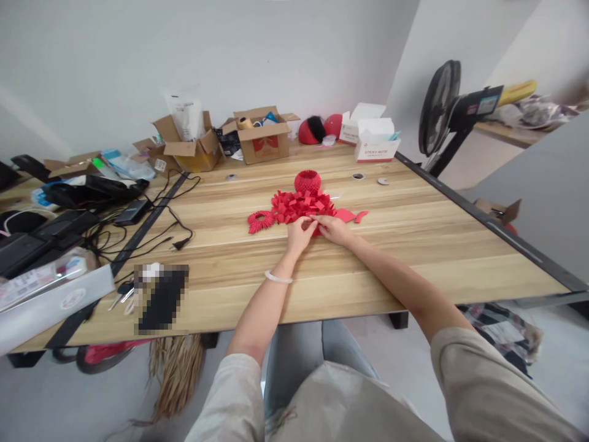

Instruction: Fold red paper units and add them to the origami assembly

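Observation:
My left hand (300, 236), with a pale bracelet at its wrist, is closed in a pinch at the front of a heap of small folded red paper pieces (294, 207). Against it, the fingertips of my right hand (335, 229) pinch too. Both hands meet on a small red paper piece, mostly hidden by the fingers. Behind the heap stands a round red folded-paper vessel (307, 182). A ring of joined red paper pieces (260, 221) lies to the left. Flat red paper (345, 215) and a small red strip (361, 217) lie beside my right hand.
Open cardboard boxes (264, 144) and white sticky-note boxes (378, 147) line the wall side of the wooden table (414, 245). A tape roll (358, 177) lies behind the paper. Black cables with a plug (181, 244) and clutter fill the left. A fan (440, 108) stands at right.

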The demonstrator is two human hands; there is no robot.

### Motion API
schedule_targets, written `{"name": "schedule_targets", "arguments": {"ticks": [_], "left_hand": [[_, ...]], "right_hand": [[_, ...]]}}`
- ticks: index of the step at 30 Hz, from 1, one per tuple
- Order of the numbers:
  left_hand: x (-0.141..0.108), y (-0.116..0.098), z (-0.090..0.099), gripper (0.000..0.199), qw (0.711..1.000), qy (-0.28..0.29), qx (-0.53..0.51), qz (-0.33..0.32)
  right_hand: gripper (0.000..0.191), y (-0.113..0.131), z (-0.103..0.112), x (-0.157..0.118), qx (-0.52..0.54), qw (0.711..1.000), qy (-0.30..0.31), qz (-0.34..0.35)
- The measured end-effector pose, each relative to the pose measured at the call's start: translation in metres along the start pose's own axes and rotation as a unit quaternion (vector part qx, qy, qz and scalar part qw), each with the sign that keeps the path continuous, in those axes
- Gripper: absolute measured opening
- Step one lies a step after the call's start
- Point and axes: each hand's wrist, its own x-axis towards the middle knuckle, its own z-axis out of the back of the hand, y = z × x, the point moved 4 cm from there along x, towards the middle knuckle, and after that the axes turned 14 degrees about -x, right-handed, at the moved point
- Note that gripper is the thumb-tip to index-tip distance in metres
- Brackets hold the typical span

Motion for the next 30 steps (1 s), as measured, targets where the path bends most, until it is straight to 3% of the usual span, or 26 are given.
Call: {"name": "schedule_targets", "arguments": {"ticks": [30], "left_hand": [[0.0001,0.0033,-0.0002,0.016,1.000,0.015,0.020,-0.009]], "right_hand": [[0.043,0.0059,0.0061,0.0001,0.005,1.000,0.008,-0.005]]}}
